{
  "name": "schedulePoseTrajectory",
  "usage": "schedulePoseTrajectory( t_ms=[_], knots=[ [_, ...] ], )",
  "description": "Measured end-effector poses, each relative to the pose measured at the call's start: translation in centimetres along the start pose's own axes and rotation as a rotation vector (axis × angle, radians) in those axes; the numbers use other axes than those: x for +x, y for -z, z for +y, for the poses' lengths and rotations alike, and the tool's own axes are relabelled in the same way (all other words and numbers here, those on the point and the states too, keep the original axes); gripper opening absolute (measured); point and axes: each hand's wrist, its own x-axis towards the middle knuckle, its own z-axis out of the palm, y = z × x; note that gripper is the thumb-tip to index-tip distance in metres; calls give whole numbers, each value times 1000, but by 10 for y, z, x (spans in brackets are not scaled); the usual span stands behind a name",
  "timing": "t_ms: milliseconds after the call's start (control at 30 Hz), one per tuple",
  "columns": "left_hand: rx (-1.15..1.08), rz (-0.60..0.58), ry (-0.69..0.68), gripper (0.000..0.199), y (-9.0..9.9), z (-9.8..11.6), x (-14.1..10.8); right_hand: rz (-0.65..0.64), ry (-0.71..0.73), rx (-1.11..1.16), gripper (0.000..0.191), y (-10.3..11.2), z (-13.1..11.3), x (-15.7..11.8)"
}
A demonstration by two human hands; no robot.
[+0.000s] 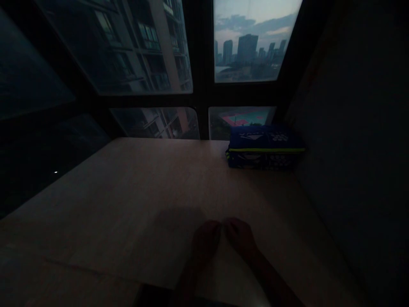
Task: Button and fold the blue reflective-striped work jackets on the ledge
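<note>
In the dim head view, my left hand (206, 239) and my right hand (240, 236) are side by side over the pale surface (153, 179), with their fingertips nearly meeting. Both hands look closed, the fingers curled and pinched together. Whatever lies between the fingertips, if anything, is too dark and small to make out. Beyond the right hand, toward the wall, sits a dark blue folded cloth or soft case (265, 147) with a yellow-green stripe and white print. Neither hand touches it.
Dark-framed windows (201, 100) border the far side and left of the surface, with buildings and a sports court outside. A dark wall (348, 162) rises on the right. A seam or edge (73, 267) crosses the near left, beside a dark shape (155, 295) at the bottom.
</note>
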Motion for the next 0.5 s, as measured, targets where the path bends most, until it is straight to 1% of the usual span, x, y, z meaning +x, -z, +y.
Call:
schedulePoseTrajectory(
  t_ms=[67, 133, 167, 233, 333, 400, 467, 500],
  knots=[
    [-22, -34, -16, 27, 11, -5, 13, 0, -93, 109, 41, 15, 4, 13],
    [-17, 6, -12, 29, 18, -11, 27, 58, -163, 133, 44, 39, 13, 34],
    [-5, 37, -1, 29, 19, -13, 33, 117, -176, 106, 45, 53, 18, 49],
    [31, 59, 3, 29, 19, -16, 41, 218, -123, 27, 46, 88, 30, 88],
    [85, 32, -32, 27, 13, -18, 44, 406, -33, -157, 47, 144, 42, 161],
    [88, 34, -24, 25, 10, -19, 43, 472, 55, -351, 46, 180, 45, 211],
    [63, 55, 1, 23, 8, -22, 42, 475, 129, -537, 48, 209, 46, 255],
    [49, 64, 10, 22, 7, -23, 41, 459, 146, -615, 50, 220, 47, 273]
  ],
)
